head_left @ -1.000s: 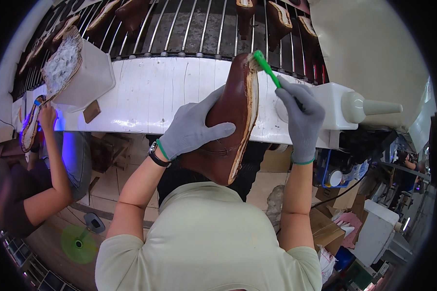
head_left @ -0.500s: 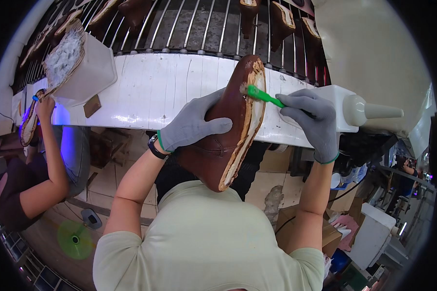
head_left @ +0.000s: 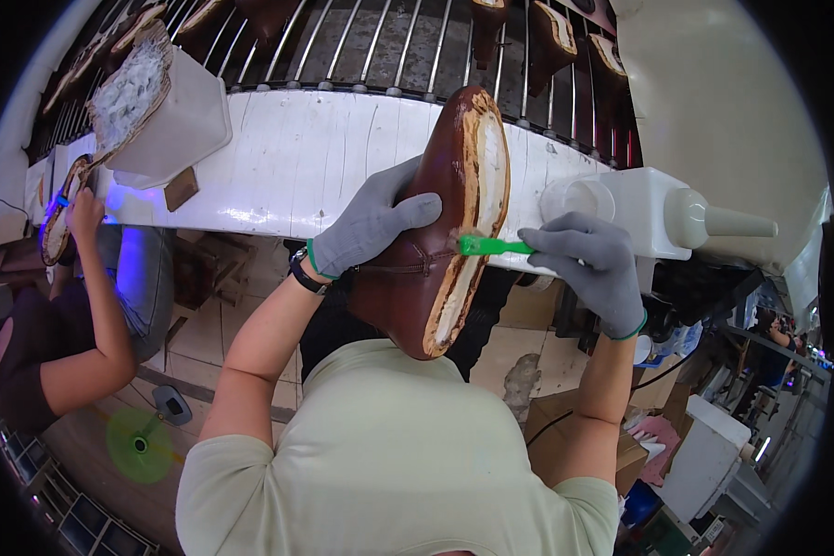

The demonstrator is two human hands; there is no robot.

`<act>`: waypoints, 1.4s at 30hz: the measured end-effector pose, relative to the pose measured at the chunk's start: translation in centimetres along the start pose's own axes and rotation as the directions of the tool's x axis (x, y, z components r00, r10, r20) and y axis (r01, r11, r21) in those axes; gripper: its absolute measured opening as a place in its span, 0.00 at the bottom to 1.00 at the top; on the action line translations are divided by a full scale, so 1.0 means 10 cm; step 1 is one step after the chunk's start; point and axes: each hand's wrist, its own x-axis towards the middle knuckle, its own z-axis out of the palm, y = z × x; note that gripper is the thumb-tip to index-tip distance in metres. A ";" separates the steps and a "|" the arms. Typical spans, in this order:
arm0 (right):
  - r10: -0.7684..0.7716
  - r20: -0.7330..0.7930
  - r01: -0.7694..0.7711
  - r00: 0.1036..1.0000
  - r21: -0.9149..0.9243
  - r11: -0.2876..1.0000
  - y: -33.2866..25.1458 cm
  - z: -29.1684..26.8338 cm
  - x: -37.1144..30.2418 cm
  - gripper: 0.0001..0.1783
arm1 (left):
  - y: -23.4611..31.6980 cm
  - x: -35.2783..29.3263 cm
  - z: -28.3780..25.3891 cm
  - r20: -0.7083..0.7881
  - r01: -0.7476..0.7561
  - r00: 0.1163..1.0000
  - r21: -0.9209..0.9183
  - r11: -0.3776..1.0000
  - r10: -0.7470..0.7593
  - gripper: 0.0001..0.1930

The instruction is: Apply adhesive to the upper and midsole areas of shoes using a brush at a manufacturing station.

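Over the white bench's (head_left: 287, 157) near edge we have the boot (head_left: 435, 248), toe outward, its sole side turned rightward. Our left hand (head_left: 366, 227) clamps the upper; our right hand (head_left: 588, 264) pinches the brush (head_left: 496, 246). Within a second the bristles have gone from toe to waist, so this pass along the edge seems about halfway.

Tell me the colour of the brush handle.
The brush handle is bright green, seen best in the head view.
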 end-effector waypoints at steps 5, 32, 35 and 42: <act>-0.003 0.100 -0.010 0.995 0.131 0.991 -0.11 0.21 -0.21 0.17 | -0.04 0.00 -0.03 -0.067 -0.027 0.997 -0.047 0.999 0.024 0.44; 0.169 0.102 -0.183 0.980 0.151 0.971 -0.19 0.07 -0.05 0.15 | -0.05 0.13 0.01 -0.090 0.053 0.993 -0.204 0.977 -0.073 0.32; 0.084 0.201 -0.121 0.976 0.179 0.976 -0.19 0.02 -0.04 0.16 | -0.08 0.12 0.02 -0.067 0.103 0.990 -0.267 0.958 -0.125 0.32; 0.002 0.361 -0.092 0.932 0.232 0.968 -0.20 -0.08 0.11 0.16 | -0.19 0.13 0.06 0.053 0.322 0.945 -0.303 0.897 -0.322 0.28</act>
